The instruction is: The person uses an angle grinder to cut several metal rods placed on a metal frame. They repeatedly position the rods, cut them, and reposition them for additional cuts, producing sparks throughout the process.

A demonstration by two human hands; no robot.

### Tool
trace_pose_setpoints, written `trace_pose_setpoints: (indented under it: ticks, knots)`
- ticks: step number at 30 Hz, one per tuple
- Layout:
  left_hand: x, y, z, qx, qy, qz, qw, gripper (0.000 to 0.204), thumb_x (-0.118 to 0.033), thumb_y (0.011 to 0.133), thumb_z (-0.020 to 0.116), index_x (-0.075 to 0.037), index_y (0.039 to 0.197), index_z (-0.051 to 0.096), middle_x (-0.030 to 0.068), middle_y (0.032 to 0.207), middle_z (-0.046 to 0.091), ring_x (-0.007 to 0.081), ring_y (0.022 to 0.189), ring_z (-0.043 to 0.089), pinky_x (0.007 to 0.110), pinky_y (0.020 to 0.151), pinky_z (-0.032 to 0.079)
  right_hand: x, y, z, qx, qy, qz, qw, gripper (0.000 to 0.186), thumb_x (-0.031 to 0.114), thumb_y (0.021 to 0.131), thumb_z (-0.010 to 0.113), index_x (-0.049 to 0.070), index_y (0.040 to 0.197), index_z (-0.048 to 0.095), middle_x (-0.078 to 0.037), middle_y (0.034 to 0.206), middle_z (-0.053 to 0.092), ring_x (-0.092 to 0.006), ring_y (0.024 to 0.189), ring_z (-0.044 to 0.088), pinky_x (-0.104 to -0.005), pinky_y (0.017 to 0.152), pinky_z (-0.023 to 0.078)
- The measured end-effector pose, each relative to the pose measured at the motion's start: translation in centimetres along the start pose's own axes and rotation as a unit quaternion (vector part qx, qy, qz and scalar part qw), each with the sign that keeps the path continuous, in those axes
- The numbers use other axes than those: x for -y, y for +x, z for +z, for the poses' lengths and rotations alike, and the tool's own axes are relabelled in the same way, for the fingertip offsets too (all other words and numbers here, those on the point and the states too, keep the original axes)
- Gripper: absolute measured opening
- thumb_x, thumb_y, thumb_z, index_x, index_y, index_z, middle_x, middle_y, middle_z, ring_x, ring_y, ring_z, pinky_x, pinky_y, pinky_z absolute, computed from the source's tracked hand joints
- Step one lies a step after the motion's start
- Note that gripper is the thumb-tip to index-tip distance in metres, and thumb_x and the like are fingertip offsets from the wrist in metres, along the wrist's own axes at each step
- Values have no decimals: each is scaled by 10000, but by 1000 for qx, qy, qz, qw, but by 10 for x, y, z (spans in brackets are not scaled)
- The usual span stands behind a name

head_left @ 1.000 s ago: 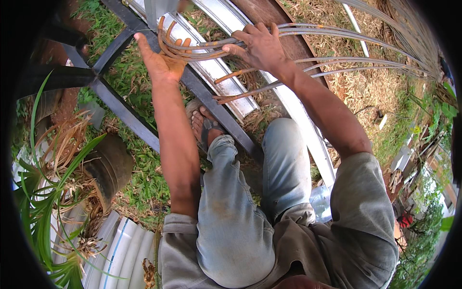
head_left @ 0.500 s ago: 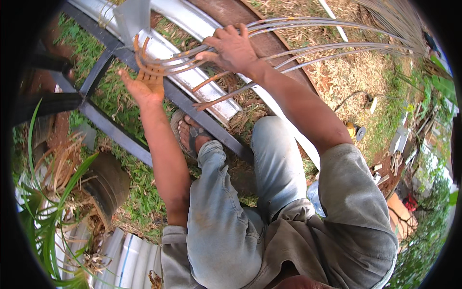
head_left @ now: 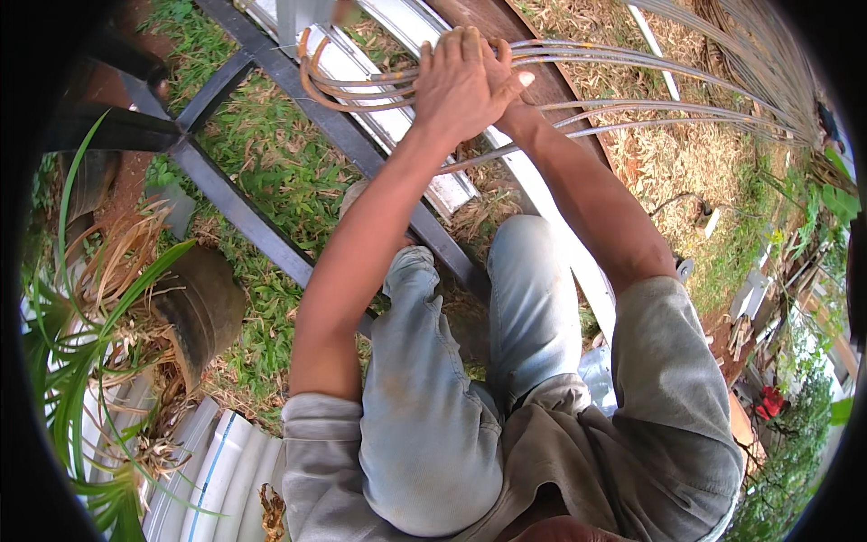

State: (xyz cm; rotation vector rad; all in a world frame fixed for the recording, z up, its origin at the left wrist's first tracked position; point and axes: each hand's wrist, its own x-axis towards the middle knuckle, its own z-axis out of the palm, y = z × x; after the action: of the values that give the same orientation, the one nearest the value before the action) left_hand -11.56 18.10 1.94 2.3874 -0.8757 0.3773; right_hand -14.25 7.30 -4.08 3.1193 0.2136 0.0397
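Several thin metal rods [head_left: 632, 61] with rusty, hooked left ends [head_left: 316, 70] run from the upper middle to the far right. My left hand [head_left: 461, 90] lies across them with its back up, fingers over the bundle and thumb stretched to the right. Just beneath and beside it, my right hand [head_left: 512, 107] is closed around the rods, partly hidden by the left. A lower rod [head_left: 488, 157] passes under my wrists. Below the bundle are white metal channels [head_left: 447, 191] and a dark metal frame [head_left: 417, 217].
A brown rusty beam [head_left: 542, 41] lies beyond my hands. Long wires [head_left: 759, 63] fan out at the upper right. Potted leaves [head_left: 90, 352], a black curved container [head_left: 203, 307] and white pipes [head_left: 217, 479] are at the lower left. Dry grass covers the ground to the right.
My left hand has left the hooked rod ends, moved right and turned over onto the rods against my right hand. My view has shifted slightly, and the hooked ends appear farther right.
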Motion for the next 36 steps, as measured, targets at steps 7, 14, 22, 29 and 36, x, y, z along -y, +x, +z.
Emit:
trace_pose_setpoints:
  ticks: [7, 14, 22, 29, 36]
  knots:
    - [9, -9, 25, 61, -167, -176, 968, 1076, -766, 857, 498, 161, 1391, 372, 362, 1329, 487, 460, 1286, 463, 513, 1102, 352, -24, 1, 12, 38, 148, -36, 988, 549, 472, 864, 646, 278, 1369, 551, -92, 1373, 555, -312, 1348, 439, -701, 1098, 182]
    - [25, -9, 51, 186, -189, -171, 949, 873, -706, 956, 352, 21, 1429, 456, 281, 1445, 468, 436, 1355, 426, 534, 1147, 267, -24, -11, -4, -25, 255, -16, 967, 498, 340, 795, 716, 143, 1245, 630, -155, 1287, 609, -354, 1290, 505, -581, 1148, 259]
    - [32, -21, 66, 213, 129, -51, 967, 854, -712, 941, 369, 1, 1391, 501, 261, 1291, 559, 414, 1272, 474, 546, 1091, 300, -91, -353, -27, -323, 188, 560, 740, 468, 103, 839, 733, -14, 1243, 528, -190, 1176, 580, -301, 1113, 562, -394, 1006, 440]
    - [48, -26, 57, 190, 75, 119, 972, 623, -285, 711, 700, 37, 1229, 574, 259, 1131, 601, 420, 1024, 580, 548, 913, 424, -216, -567, 89, -215, 528, 777, 267, 668, 614, 925, 507, 32, 1229, 630, -135, 947, 667, -289, 885, 658, -448, 753, 547]
    - [20, -19, 49, 241, 210, -10, 947, 242, -127, 870, 596, -27, 1086, 554, 165, 1064, 602, 311, 988, 607, 459, 865, 455, -223, -567, 78, -100, 391, 843, 355, 453, 355, 891, 630, 40, 1216, 601, -136, 1135, 664, -268, 977, 646, -412, 843, 547]
